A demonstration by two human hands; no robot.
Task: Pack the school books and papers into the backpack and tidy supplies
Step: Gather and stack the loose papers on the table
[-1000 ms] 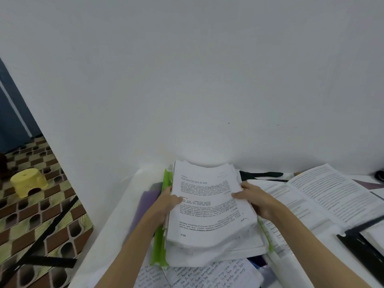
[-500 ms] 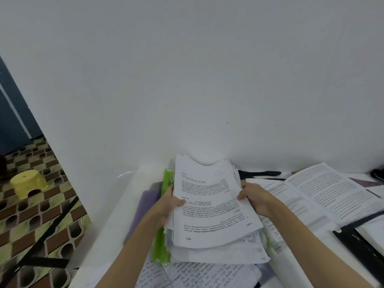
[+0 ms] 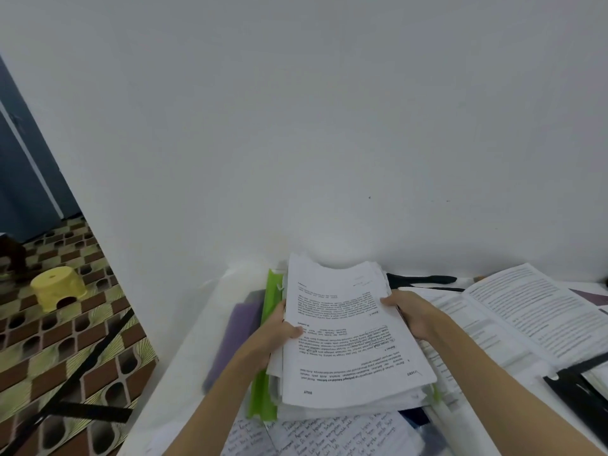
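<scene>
I had the paper stack [image 3: 348, 337] grasped between left grip [image 3: 279, 334] and right grip [image 3: 411, 314], long axis running away from me.

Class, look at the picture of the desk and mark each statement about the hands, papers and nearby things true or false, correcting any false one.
1. Both hands hold the stack of printed papers. True: the left hand grips its left edge, the right hand its right edge.
2. A green folder lies along the stack's left side. True.
3. The open book lies left of the stack. False: it lies to the right.
4. A yellow stool stands on the desk. False: it stands on the patterned floor.
5. The sheets nearest the camera are handwritten. True.
</scene>
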